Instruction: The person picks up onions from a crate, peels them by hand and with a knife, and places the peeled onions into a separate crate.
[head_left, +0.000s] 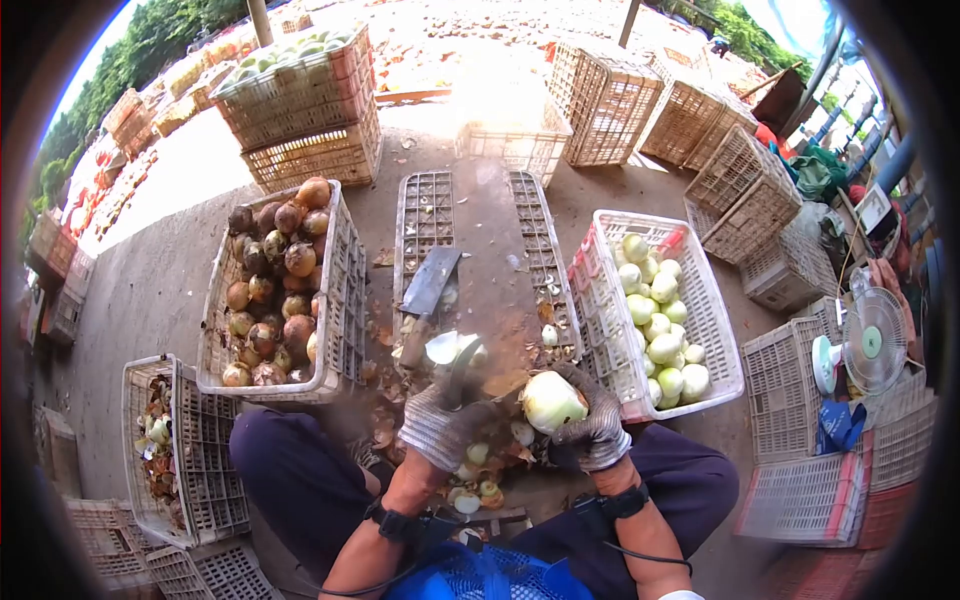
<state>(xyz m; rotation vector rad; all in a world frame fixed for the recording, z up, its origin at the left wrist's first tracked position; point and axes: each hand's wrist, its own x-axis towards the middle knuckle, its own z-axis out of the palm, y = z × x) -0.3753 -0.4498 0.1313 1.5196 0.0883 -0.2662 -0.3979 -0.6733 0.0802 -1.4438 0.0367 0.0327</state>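
A partly peeled onion (553,402) sits in my right hand (598,425), whose gloved fingers curl round its right side. My left hand (445,425), in a striped glove with dark finger fronts, is a short way to the left of that onion. Its fingers are blurred, and I cannot tell whether they grip anything. Just beyond them a whitish onion (468,350) overlaps the dark fingers in view. Farther up, a cleaver (433,280) lies flat on the work surface (488,240). Scraps and pale onion pieces (468,500) lie below my hands.
A crate (345,290) of unpeeled brown onions stands on my left, a crate (715,310) of peeled onions on my right. Another crate (212,490) at the lower left holds skins. Stacked crates (310,110) stand ahead. A fan (872,340) is at the far right.
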